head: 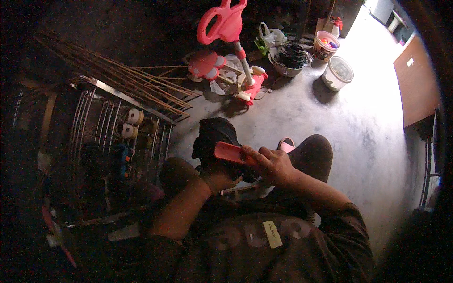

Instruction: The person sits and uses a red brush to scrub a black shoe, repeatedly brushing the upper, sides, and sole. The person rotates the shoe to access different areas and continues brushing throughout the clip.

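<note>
My right hand point(274, 165) grips a pinkish-red flat object point(230, 152), perhaps a brush, and its far end lies over a dark item point(216, 136). The dark item looks like a shoe or bunched cloth; the dim light does not settle which. Beneath it, my left hand point(220, 179) holds the dark item from below, its fingers partly hidden. Both hands are close together between my bent knees. A pink slipper point(287, 144) shows just beyond my right hand.
On the left stands a metal rack point(131, 100) with footwear, beside a bundle of thin rods point(141, 83). Ahead are a pink toy scooter point(244, 60), a basin of dark material point(288, 65), a white bucket point(336, 76) and a tub of coloured balls point(324, 46). A brown door panel point(419, 78) is at right.
</note>
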A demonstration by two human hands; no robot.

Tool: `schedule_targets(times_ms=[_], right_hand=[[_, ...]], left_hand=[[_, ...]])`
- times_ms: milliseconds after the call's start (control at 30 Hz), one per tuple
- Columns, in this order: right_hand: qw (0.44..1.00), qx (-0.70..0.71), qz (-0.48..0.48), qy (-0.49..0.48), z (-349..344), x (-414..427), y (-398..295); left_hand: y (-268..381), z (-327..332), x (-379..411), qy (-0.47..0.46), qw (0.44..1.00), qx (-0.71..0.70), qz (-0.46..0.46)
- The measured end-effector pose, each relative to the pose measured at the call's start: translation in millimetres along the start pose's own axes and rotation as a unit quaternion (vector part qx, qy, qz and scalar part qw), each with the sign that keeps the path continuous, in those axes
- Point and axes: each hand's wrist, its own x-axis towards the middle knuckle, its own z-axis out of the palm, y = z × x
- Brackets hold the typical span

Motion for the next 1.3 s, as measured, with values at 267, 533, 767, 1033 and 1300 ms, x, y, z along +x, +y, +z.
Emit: schedule_targets(times_ms=[267, 533, 767, 1033, 1300], right_hand=[[0.971, 0.080, 0.171, 0.149, 10, 55, 52], [0.997, 0.045, 0.065, -0.014, -11, 12, 1], [0.979, 0.010, 0.198, 0.043, 16, 21, 69], [0.996, 0.032, 0.068, -0.036, -15, 31, -1], [0.971, -0.001, 0.235, 0.039, 2, 18, 77]], left_hand=[[11, 2, 5, -0.146, 0.988, -0.033, -0.027], [14, -25, 27, -0.167, 0.982, 0.048, -0.079], [14, -17, 36, 0.150, 0.985, 0.048, -0.071], [-22, 32, 18, -0.033, 0.985, -0.063, -0.158], [3, -18, 58, -0.194, 0.934, -0.018, -0.299]])
